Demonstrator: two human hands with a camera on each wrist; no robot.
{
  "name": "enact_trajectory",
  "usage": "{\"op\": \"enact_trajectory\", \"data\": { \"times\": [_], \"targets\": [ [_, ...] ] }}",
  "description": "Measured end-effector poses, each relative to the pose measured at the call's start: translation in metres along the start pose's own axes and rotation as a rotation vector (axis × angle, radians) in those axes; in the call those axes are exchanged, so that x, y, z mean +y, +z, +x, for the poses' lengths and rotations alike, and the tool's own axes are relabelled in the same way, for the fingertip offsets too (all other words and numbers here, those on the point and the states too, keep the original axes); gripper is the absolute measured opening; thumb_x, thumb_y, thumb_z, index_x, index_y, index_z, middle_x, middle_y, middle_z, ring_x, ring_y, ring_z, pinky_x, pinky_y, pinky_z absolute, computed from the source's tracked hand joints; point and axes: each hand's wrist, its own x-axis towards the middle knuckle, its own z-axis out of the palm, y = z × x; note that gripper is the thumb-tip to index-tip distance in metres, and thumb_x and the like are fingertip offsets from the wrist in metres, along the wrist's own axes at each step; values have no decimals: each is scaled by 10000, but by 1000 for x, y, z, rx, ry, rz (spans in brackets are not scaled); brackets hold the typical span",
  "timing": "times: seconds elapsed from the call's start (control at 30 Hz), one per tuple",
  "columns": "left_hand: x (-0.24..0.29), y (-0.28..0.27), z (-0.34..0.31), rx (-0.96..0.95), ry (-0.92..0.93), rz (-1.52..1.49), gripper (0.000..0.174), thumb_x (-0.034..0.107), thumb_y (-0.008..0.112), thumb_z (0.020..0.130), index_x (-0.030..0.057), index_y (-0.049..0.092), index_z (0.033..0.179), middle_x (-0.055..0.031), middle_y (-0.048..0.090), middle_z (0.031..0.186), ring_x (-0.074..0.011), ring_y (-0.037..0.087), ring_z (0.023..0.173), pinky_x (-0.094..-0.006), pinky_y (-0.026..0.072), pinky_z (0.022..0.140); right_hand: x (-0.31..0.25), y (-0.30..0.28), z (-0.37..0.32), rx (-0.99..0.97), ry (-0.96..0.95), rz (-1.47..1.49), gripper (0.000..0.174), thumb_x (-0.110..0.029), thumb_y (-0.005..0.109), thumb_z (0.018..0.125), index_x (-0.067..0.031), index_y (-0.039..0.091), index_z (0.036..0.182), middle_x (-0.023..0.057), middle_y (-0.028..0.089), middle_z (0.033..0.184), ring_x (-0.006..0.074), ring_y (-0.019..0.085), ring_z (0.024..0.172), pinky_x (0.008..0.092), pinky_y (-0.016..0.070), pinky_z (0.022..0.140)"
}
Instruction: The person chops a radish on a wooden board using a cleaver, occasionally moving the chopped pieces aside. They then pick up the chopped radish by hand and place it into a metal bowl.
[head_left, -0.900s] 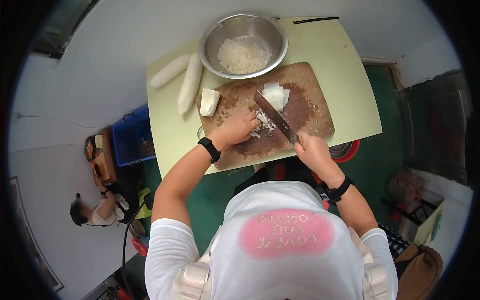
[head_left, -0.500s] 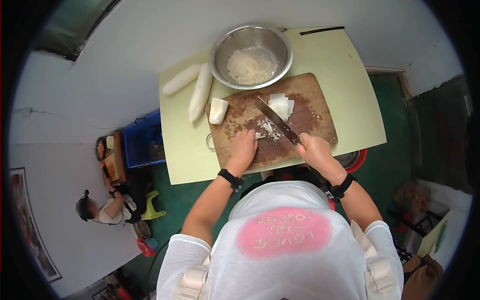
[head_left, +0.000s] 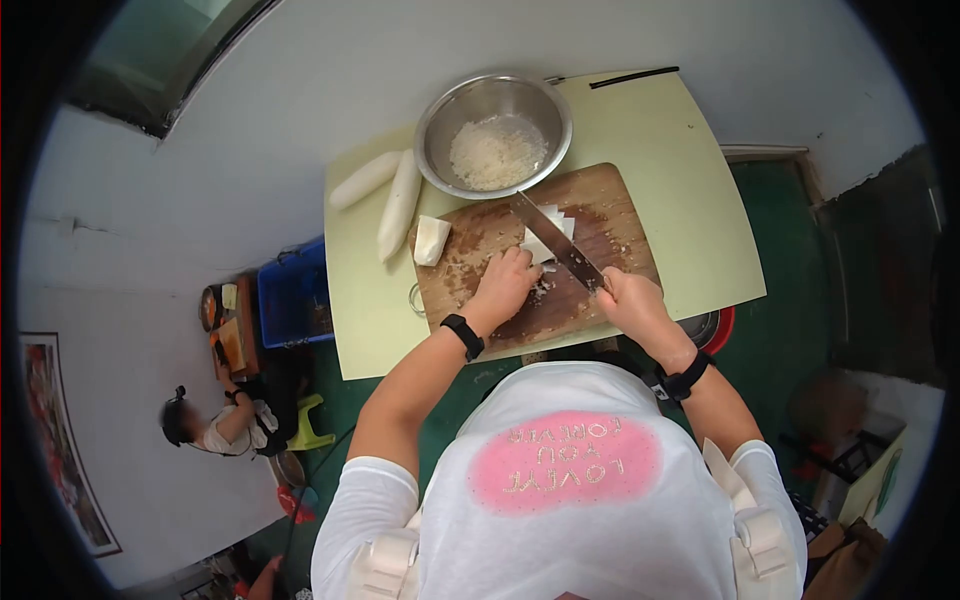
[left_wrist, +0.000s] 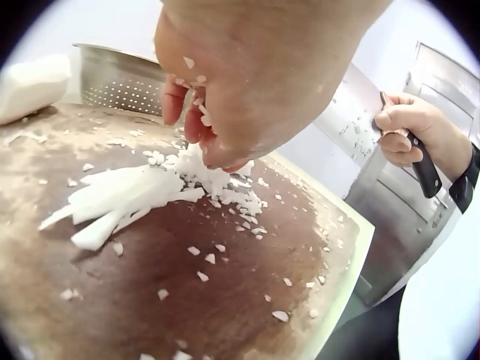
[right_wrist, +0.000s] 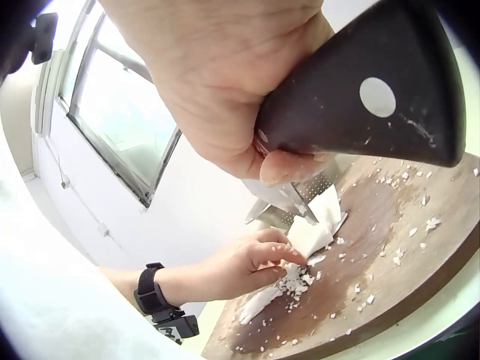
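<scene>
In the head view my left hand (head_left: 503, 285) is at the near edge of a stack of white slices (head_left: 553, 228), its bent fingertips touching chopped white bits. White strips (left_wrist: 131, 199) lie beside small crumbs under that hand in the left wrist view. My right hand (head_left: 637, 308) grips the handle of a broad knife (head_left: 562, 245), whose blade extends over the slices. The black handle (right_wrist: 352, 90) fills the upper right wrist view. A cut white chunk (head_left: 432, 240) sits on the wooden board (head_left: 600, 195) at its left.
A metal bowl (head_left: 430, 130) of white shreds stands behind the board. Two long white radishes (head_left: 400, 208) lie left of it on the light green table (head_left: 690, 200). A black strip (head_left: 634, 77) lies at the back. Another person (head_left: 225, 430) is far left.
My left hand first drew back from the chopped bits, then moved forward to the near edge of the slices. My right hand has kept its grip on the knife. The head view has shifted slightly.
</scene>
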Motion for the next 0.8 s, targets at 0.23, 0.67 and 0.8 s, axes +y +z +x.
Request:
{"op": "enact_trajectory", "data": {
  "times": [0.23,0.67,0.8],
  "targets": [
    [-15,1,14,-168,135,78,145,131,522,820,103,637,904,-85,570,956,-253,532,981,-385,408,809,18,-9,-7,3,-15,34,154,-200,570,803,-48,544,795,186,598,656,404,598,649,500,455,600],
    [-30,-1,-40,-82,-520,-213,185,224,650,811,54,665,880,-170,623,935,-343,602,889,-446,467,801,10,0,17,-72,-111,48,137,-177,567,798,-44,586,822,186,617,683,394,611,662,493,474,611],
    [-12,-1,-49,-1,-443,-166,295,164,689,775,18,615,1020,-186,576,1009,-367,531,1004,-431,444,871,2,13,25,-117,-150,41,143,-173,565,797,-35,590,826,184,621,685,394,614,660,489,477,601]
  ]
}}
